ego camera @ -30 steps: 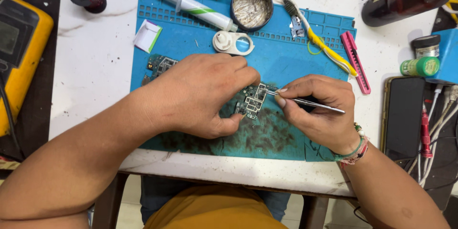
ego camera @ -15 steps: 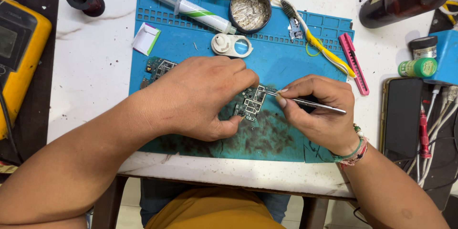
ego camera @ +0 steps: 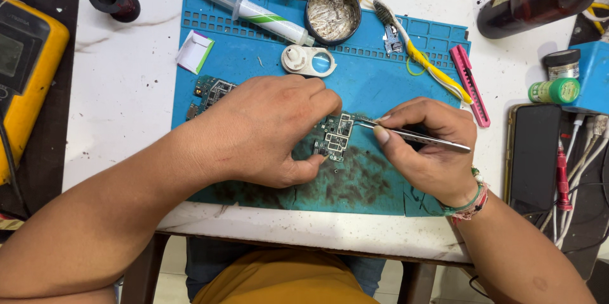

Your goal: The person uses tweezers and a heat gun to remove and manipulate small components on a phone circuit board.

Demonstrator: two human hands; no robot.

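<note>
Green circuit board point(ego camera: 335, 136) lies on blue mat point(ego camera: 374, 82) (dark-smudged).

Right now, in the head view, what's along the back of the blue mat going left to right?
Syringe → round tin → toothbrush → pink utility knife.

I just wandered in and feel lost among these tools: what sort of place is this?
Most likely a small electronics repair bench. A green circuit board lies on a blue work mat, the right hand works on it with thin metal tweezers, and a yellow multimeter sits nearby.
</note>
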